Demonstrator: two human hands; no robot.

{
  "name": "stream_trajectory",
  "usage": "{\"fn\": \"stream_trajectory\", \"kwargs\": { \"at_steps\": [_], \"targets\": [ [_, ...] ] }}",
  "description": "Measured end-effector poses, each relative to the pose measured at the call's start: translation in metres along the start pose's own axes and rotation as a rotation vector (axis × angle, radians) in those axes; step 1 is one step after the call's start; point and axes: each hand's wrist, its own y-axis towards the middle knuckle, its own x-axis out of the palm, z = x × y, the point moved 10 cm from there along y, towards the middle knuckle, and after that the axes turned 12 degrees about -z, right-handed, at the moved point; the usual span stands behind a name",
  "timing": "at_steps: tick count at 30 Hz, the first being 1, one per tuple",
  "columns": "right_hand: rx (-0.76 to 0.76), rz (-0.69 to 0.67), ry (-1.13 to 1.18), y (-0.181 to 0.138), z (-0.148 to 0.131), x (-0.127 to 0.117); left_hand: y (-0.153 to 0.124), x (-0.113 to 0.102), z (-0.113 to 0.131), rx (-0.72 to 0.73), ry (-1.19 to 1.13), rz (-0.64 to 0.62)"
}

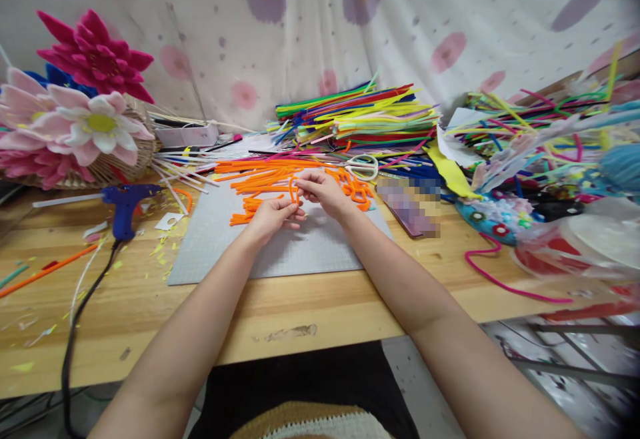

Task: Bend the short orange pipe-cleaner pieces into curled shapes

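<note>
Between my hands is a bent orange pipe cleaner (293,189), held over a grey cutting mat (310,252). My left hand (276,217) pinches its lower end, and my right hand (320,191) grips it higher up. Straight orange pipe cleaners (265,175) lie in a pile just behind my hands, with a shorter bunch (245,212) left of them. Several bent orange pieces (357,189) rest to the right of my right hand. White-handled scissors (364,167) lie at the mat's back edge; their blades are hard to make out.
A blue glue gun (127,205) with a black cord stands at the left, below a wicker basket (135,139) of fuzzy flowers. Bundles of coloured pipe cleaners (370,115) are stacked at the back. On the right are a purple flat object (407,205), a pink pipe cleaner (493,272) and a plastic-wrapped tub (595,239).
</note>
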Motion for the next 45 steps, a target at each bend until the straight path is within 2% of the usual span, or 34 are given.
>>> {"fn": "stream_trajectory", "kwargs": {
  "at_steps": [5,10,13,17,21,30,36,42,45],
  "targets": [
    [0.034,0.041,0.094,-0.002,0.004,-0.003,0.000,0.005,0.007,0.070,0.080,0.016],
    [0.052,0.026,0.171,-0.002,0.007,-0.002,0.001,0.005,0.006,0.071,0.108,0.005],
    [0.072,-0.004,0.256,-0.003,0.012,-0.001,0.000,0.007,0.003,0.048,0.044,-0.065],
    [0.096,-0.114,0.415,-0.005,0.019,0.008,-0.002,0.019,-0.005,-0.044,-0.144,-0.229],
    [0.132,-0.220,0.461,-0.006,0.023,0.021,-0.003,0.028,-0.013,-0.128,-0.278,-0.296],
    [0.154,-0.128,0.394,-0.003,0.031,0.013,-0.006,0.036,-0.017,-0.183,-0.323,-0.315],
    [0.056,-0.048,0.393,0.002,0.028,0.006,-0.002,0.034,-0.019,-0.166,-0.333,-0.300],
    [0.009,0.137,0.391,0.004,0.027,-0.006,0.001,0.033,-0.022,-0.153,-0.331,-0.280],
    [0.002,0.178,0.371,0.003,0.024,-0.006,0.000,0.031,-0.021,-0.162,-0.315,-0.249]
  ]
}}
